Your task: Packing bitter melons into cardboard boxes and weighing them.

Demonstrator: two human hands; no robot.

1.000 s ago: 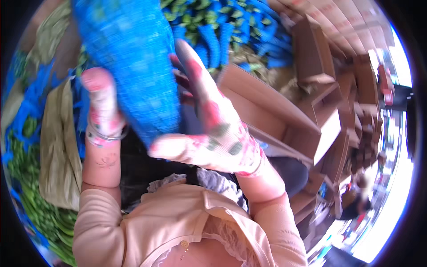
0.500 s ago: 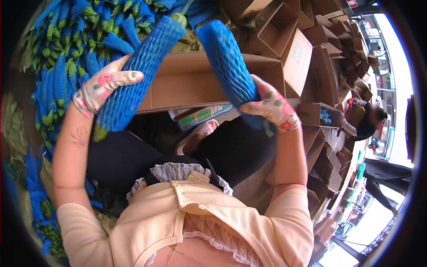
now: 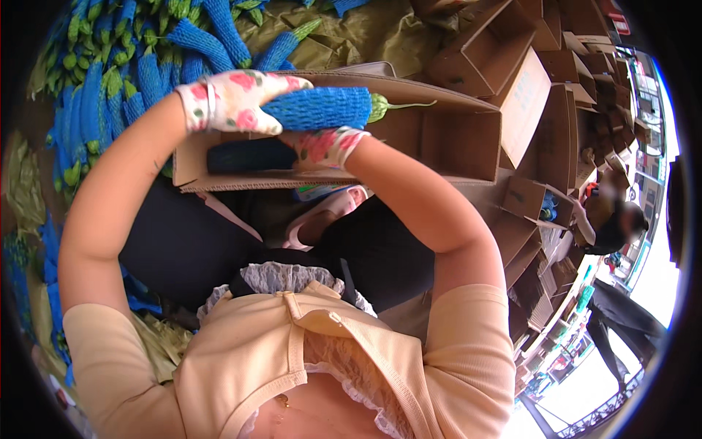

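Note:
My left hand (image 3: 241,101), in a white flowered glove, is closed round a bitter melon in a blue foam net sleeve (image 3: 318,108). This melon lies level above the open cardboard box (image 3: 439,121), its pale green stem end pointing right. Below it, my gloved right hand (image 3: 322,145) reaches left into the box. A second netted bitter melon (image 3: 252,155) lies in shadow along the box's left end, with my right hand at its right tip. The held melon and left hand hide part of my right fingers.
Many blue-netted bitter melons (image 3: 150,77) are heaped at the left and far left. Open cardboard boxes (image 3: 482,44) crowd the right side. A person (image 3: 621,227) sits among boxes at the far right. Crumpled olive sheeting (image 3: 351,36) lies beyond my box.
Both hands, each with a netted melon, have come together over the box. The right one's melon has gone down into its left end; the left one's has turned level.

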